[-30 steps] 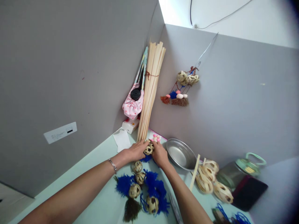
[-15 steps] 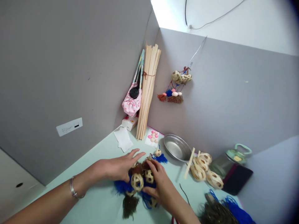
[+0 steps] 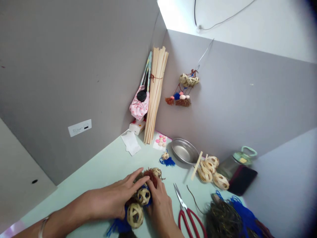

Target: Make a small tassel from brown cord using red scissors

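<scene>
Both hands, left hand (image 3: 112, 201) and right hand (image 3: 159, 206), are cupping, fingers spread, the woven tassel balls (image 3: 142, 196) (tassels risking tangling with nearby scissors (image 3: 187, 211)).

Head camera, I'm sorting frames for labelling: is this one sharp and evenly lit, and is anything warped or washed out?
Head view: mostly sharp, with both hands crisp on the woven balls; wide-angle bending tilts the grey walls; the white wall at top is washed out; the right corners darken; soft, shadow-light table.
</scene>
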A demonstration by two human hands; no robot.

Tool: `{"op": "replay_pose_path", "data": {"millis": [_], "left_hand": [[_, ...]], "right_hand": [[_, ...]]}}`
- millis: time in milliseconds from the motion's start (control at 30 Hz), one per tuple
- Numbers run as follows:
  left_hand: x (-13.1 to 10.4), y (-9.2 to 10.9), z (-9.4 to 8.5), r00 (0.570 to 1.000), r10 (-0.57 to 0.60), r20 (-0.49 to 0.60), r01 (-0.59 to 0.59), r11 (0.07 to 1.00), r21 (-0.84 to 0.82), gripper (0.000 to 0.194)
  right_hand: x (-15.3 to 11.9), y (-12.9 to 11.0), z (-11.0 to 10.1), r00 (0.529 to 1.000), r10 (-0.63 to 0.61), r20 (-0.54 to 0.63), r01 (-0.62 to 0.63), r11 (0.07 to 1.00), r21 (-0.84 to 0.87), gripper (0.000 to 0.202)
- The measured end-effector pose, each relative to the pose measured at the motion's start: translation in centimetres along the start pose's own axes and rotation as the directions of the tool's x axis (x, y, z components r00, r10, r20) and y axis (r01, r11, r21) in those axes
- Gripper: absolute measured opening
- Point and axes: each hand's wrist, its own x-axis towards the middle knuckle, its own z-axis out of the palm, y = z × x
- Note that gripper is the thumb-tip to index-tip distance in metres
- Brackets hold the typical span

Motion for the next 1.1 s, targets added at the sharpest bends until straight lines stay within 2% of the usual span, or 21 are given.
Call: {"op": "replay_pose_path", "data": {"millis": [67, 133, 300, 400, 500, 633, 733, 833, 933, 1000, 1067, 1100], "left_hand": [[-1.2, 0.5, 0.4, 1.000, -0.020, -0.001, 0.020, 0.999, -0.040, 0.127], [-2.0, 1.1, 0.8, 0.999, -0.047, -0.025, 0.044, 0.995, -0.085, 0.123], [-1.9, 2.7, 0.9, 0.985, -0.118, -0.126, 0.105, 0.989, -0.101, 0.100], [-1.1, 2.9, 0.8, 0.982, -0.149, -0.119, 0.140, 0.987, -0.082, 0.099], [-0.4, 2.8, 1.1, 0.985, -0.157, -0.074, 0.152, 0.986, -0.072, 0.101], [0.2, 2.6, 2.1, 0.991, -0.137, -0.003, 0.137, 0.989, -0.063, 0.095], [0.6, 2.2, 2.9, 0.996, -0.085, -0.001, 0.085, 0.995, -0.048, 0.087], [0.8, 1.6, 3.8, 0.999, -0.023, -0.033, 0.023, 1.000, -0.004, 0.094], [0.9, 1.2, 5.1, 0.987, 0.121, -0.109, -0.108, 0.987, 0.118, 0.095], [1.0, 1.2, 6.4, 0.943, 0.251, -0.217, -0.195, 0.949, 0.247, 0.082], [1.4, 1.2, 8.0, 0.866, 0.379, -0.325, -0.251, 0.893, 0.373, 0.067], [1.7, 1.2, 8.8, 0.828, 0.444, -0.342, -0.286, 0.860, 0.423, 0.063]], "right_hand": [[0.0, 0.2, 0.0, 1.000, -0.014, -0.011, 0.014, 1.000, 0.014, 0.067], [0.3, 0.6, -0.6, 0.999, -0.024, -0.047, 0.026, 0.999, 0.046, 0.060], [3.3, 2.0, -4.9, 0.984, -0.027, -0.178, 0.054, 0.987, 0.151, 0.059], [6.3, 3.2, -6.8, 0.975, 0.016, -0.220, 0.002, 0.996, 0.084, 0.060], [9.3, 4.5, -6.5, 0.976, 0.096, -0.195, -0.116, 0.989, -0.091, 0.052], [11.8, 5.7, -4.5, 0.972, 0.159, -0.171, -0.181, 0.975, -0.126, 0.039], [12.0, 5.1, -3.2, 0.980, 0.121, -0.161, -0.142, 0.982, -0.127, 0.035], [11.4, 3.6, -2.1, 0.986, 0.050, -0.157, -0.070, 0.990, -0.123, 0.042], [11.0, 2.3, -1.1, 0.989, 0.008, -0.151, -0.025, 0.994, -0.109, 0.049], [10.9, 2.1, -0.7, 0.989, -0.001, -0.150, -0.013, 0.996, -0.092, 0.051], [11.0, 2.3, -0.7, 0.987, -0.002, -0.160, -0.009, 0.998, -0.066, 0.050], [11.0, 2.6, -0.8, 0.985, 0.003, -0.172, -0.012, 0.999, -0.050, 0.050]]}}
